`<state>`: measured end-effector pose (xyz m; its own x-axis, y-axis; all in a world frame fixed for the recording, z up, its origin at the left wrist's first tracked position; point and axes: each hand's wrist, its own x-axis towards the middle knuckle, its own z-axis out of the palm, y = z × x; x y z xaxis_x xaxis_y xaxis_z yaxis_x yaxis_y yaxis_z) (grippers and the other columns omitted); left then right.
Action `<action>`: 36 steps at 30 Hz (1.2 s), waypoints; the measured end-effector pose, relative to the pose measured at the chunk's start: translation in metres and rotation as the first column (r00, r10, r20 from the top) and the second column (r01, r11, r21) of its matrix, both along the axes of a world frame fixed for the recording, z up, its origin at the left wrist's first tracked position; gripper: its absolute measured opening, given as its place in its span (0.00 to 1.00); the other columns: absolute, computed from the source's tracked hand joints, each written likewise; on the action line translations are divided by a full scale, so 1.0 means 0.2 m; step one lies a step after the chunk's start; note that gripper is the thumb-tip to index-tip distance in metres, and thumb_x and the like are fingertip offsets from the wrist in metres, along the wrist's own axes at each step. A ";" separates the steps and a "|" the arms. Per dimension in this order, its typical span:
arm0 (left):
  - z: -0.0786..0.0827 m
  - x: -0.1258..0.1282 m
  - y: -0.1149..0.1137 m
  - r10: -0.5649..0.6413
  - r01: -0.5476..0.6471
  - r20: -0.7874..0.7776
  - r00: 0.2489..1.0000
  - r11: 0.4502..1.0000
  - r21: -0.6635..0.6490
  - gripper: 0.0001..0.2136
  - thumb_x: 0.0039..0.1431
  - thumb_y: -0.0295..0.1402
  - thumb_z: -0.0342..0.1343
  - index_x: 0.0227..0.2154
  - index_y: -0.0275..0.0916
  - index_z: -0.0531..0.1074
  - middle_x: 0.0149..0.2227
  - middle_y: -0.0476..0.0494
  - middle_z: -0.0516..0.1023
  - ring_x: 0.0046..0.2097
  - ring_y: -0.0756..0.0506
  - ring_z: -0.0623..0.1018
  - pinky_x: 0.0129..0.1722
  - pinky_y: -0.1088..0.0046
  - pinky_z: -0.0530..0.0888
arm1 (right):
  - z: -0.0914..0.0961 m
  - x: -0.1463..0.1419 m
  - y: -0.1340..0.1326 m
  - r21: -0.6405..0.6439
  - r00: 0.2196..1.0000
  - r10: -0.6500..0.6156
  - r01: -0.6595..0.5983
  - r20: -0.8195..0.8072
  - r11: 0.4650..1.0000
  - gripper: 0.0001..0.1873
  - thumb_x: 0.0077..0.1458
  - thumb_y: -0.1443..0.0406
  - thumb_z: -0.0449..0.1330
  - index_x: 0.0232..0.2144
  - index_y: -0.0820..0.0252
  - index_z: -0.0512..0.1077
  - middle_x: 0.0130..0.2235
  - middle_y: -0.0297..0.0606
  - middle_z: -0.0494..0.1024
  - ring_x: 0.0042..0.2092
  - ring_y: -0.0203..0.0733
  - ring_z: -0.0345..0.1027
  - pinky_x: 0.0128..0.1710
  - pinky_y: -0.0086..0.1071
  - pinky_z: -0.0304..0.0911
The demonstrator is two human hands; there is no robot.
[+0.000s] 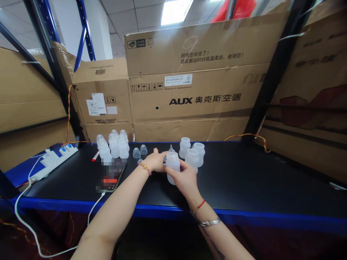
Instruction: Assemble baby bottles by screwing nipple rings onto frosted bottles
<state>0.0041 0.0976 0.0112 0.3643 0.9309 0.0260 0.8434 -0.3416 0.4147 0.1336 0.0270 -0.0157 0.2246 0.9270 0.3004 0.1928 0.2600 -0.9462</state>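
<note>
My right hand [184, 178] is wrapped round the body of a translucent white plastic bottle [172, 162] held above the black table top [244, 177]. My left hand [155, 160] is closed at the bottle's neck, fingers at its pointed nozzle cap. Three open bottles without caps [193, 151] stand just behind the held one. A cluster of several capped bottles [112, 144] stands to the left at the back. Two small clear caps [140, 151] rest between that cluster and my left hand.
A phone [112, 177] lies on the table at the left, with a white cable running off the blue front edge [257, 216]. A white power strip [54, 159] and a red pen [95, 156] lie at far left. Large cardboard boxes [195, 90] wall the back.
</note>
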 end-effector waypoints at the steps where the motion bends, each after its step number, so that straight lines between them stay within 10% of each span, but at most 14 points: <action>1: 0.00 0.01 -0.01 -0.004 0.004 -0.049 0.999 1.000 0.003 0.32 0.44 0.40 0.64 0.55 0.45 0.66 0.55 0.36 0.64 0.48 0.37 0.77 0.50 0.64 0.71 | 0.00 0.00 0.00 0.002 1.000 -0.011 0.011 0.007 1.000 0.18 0.35 0.61 0.64 0.31 0.64 0.78 0.29 0.38 0.77 0.32 0.44 0.68 0.33 0.34 0.64; 10: 0.07 0.08 -0.08 0.039 -0.041 -0.302 0.953 0.999 0.001 0.26 0.53 0.40 0.55 0.57 0.43 0.65 0.59 0.31 0.60 0.56 0.31 0.71 0.54 0.56 0.67 | 0.00 0.00 0.00 0.024 1.000 -0.001 0.000 0.003 1.000 0.17 0.34 0.60 0.63 0.30 0.64 0.77 0.29 0.38 0.78 0.31 0.44 0.68 0.31 0.34 0.63; 14: 0.15 -0.05 -0.11 0.123 -0.118 -0.137 0.983 0.992 0.046 0.36 0.56 0.49 0.50 0.66 0.46 0.49 0.63 0.29 0.55 0.58 0.31 0.69 0.55 0.56 0.66 | 0.01 -0.01 -0.01 0.010 1.000 -0.028 0.028 0.008 1.000 0.18 0.34 0.60 0.64 0.31 0.64 0.78 0.28 0.38 0.77 0.31 0.44 0.68 0.31 0.35 0.63; 19: 0.23 -0.31 -0.17 0.349 -0.351 -0.132 0.928 0.936 0.002 0.34 0.49 0.47 0.59 0.57 0.34 0.63 0.58 0.24 0.65 0.49 0.34 0.77 0.47 0.63 0.71 | 0.02 -0.01 -0.01 0.004 0.997 -0.069 0.069 0.021 0.998 0.15 0.34 0.60 0.63 0.27 0.64 0.76 0.26 0.37 0.74 0.29 0.43 0.66 0.30 0.35 0.61; 24: 0.17 -0.35 -0.12 0.244 -0.284 -0.164 0.956 0.909 -0.306 0.33 0.40 0.38 0.67 0.51 0.36 0.65 0.40 0.36 0.79 0.30 0.43 0.80 0.29 0.70 0.73 | 0.01 -0.01 -0.01 0.019 0.996 -0.090 0.090 0.017 0.996 0.16 0.35 0.59 0.63 0.28 0.64 0.77 0.26 0.37 0.74 0.30 0.44 0.66 0.31 0.36 0.61; 36: 0.09 -0.33 0.00 0.251 -0.267 -0.096 0.963 0.932 -0.243 0.25 0.42 0.30 0.62 0.46 0.37 0.66 0.31 0.44 0.80 0.31 0.44 0.81 0.30 0.73 0.71 | 0.01 -0.02 -0.01 0.024 0.997 -0.073 0.072 0.022 0.997 0.17 0.34 0.60 0.63 0.30 0.63 0.78 0.28 0.38 0.75 0.32 0.45 0.68 0.33 0.37 0.63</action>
